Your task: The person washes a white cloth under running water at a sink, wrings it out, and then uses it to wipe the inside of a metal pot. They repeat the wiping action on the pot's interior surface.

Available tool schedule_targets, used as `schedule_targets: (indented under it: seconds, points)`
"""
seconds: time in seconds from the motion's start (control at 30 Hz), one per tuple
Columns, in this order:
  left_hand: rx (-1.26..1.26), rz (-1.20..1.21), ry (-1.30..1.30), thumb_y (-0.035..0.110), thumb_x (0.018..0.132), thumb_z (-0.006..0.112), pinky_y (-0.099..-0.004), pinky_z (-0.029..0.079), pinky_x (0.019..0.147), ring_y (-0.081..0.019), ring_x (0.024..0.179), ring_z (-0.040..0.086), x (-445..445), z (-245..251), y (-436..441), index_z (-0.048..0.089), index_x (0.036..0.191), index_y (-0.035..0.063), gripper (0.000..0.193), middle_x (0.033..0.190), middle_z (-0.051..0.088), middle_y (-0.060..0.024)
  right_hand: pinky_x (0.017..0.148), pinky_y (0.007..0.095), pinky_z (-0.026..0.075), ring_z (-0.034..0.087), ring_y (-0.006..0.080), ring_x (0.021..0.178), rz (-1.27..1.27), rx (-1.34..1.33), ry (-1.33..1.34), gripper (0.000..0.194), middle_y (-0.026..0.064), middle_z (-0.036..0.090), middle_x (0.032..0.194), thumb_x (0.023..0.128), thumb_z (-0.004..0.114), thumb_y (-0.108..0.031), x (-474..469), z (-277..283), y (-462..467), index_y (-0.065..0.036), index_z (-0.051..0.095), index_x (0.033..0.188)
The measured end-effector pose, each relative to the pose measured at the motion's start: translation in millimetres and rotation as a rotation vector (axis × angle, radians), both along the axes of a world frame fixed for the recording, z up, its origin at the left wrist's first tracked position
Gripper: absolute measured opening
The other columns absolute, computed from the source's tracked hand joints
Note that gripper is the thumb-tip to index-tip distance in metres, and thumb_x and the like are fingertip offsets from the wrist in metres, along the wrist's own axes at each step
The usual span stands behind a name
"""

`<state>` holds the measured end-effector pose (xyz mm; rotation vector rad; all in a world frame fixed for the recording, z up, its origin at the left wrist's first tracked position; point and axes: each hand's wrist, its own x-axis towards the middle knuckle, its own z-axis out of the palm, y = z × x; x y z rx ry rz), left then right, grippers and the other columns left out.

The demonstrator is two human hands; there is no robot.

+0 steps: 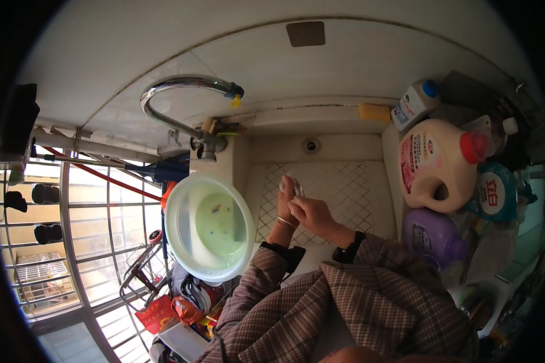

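Over a pale sink basin [318, 147] with a cross-hatched floor, both hands meet around a small crumpled white cloth [298, 188]. My left hand [287, 204], with a bangle at its wrist, has the cloth against its palm and fingers. My right hand [312, 213] presses on it with curled fingers, touching the left hand. Just left of the hands stands a pale green plastic basin [247, 204] with some clear liquid in it. A chrome gooseneck faucet [186, 80] with a yellow tip arches above; I see no water running from it.
To the right stand a large beige detergent jug [436, 165] with a red cap, a purple bottle [429, 236], a teal bottle [492, 190] and a white bottle [413, 106] with a blue cap. A yellow sponge [374, 112] lies on the back ledge. A barred window is at the left.
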<state>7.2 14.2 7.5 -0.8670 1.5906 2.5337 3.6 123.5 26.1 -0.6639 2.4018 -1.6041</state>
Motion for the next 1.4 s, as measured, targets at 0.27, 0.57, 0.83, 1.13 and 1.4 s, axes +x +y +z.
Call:
schedule_targets:
  seconds: [0.27, 0.57, 0.83, 1.13, 1.4]
  points:
    - [0.237, 0.218, -0.234, 0.057, 0.087, 0.050, -0.0292, 0.044, 0.057, -0.0136, 0.069, 0.052, 5, -14, 4, 0.053, 0.082, 0.0119, 0.045, 0.073, 0.053, -0.0002, 0.053, 0.0451, 0.045, 0.057, 0.0368, 0.058, -0.101, 0.177, -0.042, 0.030, 0.0168, 0.056, 0.062, 0.090, 0.049, -0.026, -14, -7, -12, -0.003, 0.053, 0.071]
    - [0.175, 0.126, -0.172, 0.032, 0.091, 0.046, -0.0288, 0.046, 0.069, -0.0170, 0.080, 0.056, 8, -33, 3, 0.055, 0.099, 0.0116, 0.024, 0.090, 0.057, -0.0029, 0.053, 0.0474, 0.044, 0.056, 0.0376, 0.059, -0.086, 0.269, 0.010, 0.028, 0.0171, 0.059, 0.067, 0.089, 0.048, -0.028, -24, -15, -18, -0.005, 0.057, 0.075]
    - [0.210, -0.050, -0.222, 0.030, 0.090, 0.043, -0.0310, 0.048, 0.071, -0.0178, 0.086, 0.056, 4, -11, 9, 0.052, 0.101, 0.0083, 0.026, 0.097, 0.055, -0.0046, 0.060, 0.0421, 0.046, 0.060, 0.0285, 0.069, -0.285, 0.113, -0.361, 0.040, 0.0157, 0.060, 0.072, 0.095, 0.042, -0.039, -62, -47, 1, -0.005, 0.059, 0.083]
    - [0.422, -0.142, 0.018, 0.025, 0.097, 0.046, -0.0343, 0.044, 0.089, -0.0160, 0.097, 0.054, 10, -3, 0, 0.049, 0.108, 0.0093, 0.019, 0.102, 0.054, -0.0024, 0.083, 0.0270, 0.048, 0.054, 0.0129, 0.097, -0.052, -0.981, -1.103, 0.028, 0.0044, 0.058, 0.102, 0.095, 0.049, -0.035, -64, -32, 42, -0.007, 0.055, 0.100]
    - [0.225, 0.009, -0.014, 0.028, 0.098, 0.042, -0.0284, 0.047, 0.064, -0.0127, 0.074, 0.054, -6, -1, 3, 0.052, 0.099, 0.0098, 0.021, 0.084, 0.055, 0.0006, 0.063, 0.0352, 0.047, 0.058, 0.0171, 0.069, -0.034, -0.248, -0.488, 0.026, 0.0058, 0.059, 0.078, 0.093, 0.054, -0.028, -37, -6, 30, -0.004, 0.060, 0.087]
